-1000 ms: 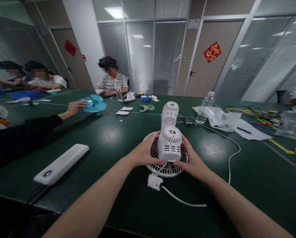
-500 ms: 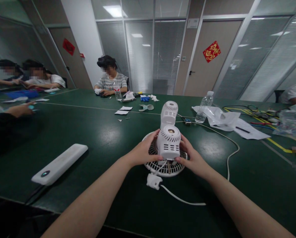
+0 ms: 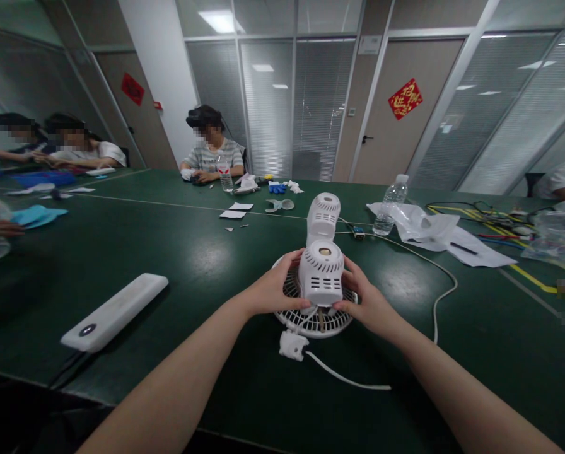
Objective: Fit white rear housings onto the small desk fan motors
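Observation:
Between both hands is a white vented fan motor cover (image 3: 322,285), above a round white fan grille (image 3: 337,325) lying on the table. My left hand (image 3: 277,287) grips the cover's left side, thumb along its lower edge. On the opposite side my right hand (image 3: 365,299) holds it the same way, with the fingertips partly hidden behind it. Just beyond stands a second white vented fan part (image 3: 323,214). In front of the grille hangs a small white plastic piece (image 3: 293,345) on wires, and a white cord (image 3: 349,380) lies by it.
To the left lies a long white device (image 3: 115,313) with a black cable. A water bottle (image 3: 390,205), a plastic bag (image 3: 422,224) and a thin cable (image 3: 446,271) are to the right. Co-workers sit around the green table (image 3: 207,265); one has a light blue item (image 3: 36,215) close by.
My hands keep their grip, and the motor cover has shifted very slightly. At the far left a co-worker's hand has drawn back, and a light blue item now shows there.

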Available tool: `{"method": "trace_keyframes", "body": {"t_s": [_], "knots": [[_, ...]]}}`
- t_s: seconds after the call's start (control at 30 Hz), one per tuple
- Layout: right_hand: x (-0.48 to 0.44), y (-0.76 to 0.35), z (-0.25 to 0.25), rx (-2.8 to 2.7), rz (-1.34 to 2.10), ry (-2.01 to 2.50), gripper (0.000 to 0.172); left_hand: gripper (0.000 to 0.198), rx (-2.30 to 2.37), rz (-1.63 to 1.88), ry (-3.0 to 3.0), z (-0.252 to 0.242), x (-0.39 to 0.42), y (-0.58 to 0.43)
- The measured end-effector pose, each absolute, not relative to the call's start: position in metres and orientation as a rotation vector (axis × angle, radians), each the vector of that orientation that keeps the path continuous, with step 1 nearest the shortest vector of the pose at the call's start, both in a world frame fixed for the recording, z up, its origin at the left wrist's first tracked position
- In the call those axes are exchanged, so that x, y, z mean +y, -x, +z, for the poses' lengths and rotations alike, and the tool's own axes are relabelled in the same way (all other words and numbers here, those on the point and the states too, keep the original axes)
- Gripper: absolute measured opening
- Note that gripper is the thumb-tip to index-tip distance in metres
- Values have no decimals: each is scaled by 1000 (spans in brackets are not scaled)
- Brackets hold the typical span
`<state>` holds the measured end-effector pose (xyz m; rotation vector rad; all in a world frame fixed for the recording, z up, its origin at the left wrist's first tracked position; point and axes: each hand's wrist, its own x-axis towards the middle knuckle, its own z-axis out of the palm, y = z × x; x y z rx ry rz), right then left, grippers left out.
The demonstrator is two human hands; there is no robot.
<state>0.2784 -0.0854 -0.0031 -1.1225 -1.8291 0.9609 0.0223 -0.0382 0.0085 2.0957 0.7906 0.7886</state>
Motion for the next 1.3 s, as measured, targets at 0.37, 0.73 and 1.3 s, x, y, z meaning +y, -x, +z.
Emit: {"method": "trace_keyframes", "body": {"t_s": [0.37,0.73,1.3], "knots": [[-84,-276,-12,-1856,877,1150,101,118,765,844,-2102,3,-37,-27],[-86,-276,-9,-1886,856,1261,100,118,772,836,-2113,2,-37,-30],[-84,-272,-13,-1961,722,1208,91,121,757,875,-2125,-2,-36,-30]]}}
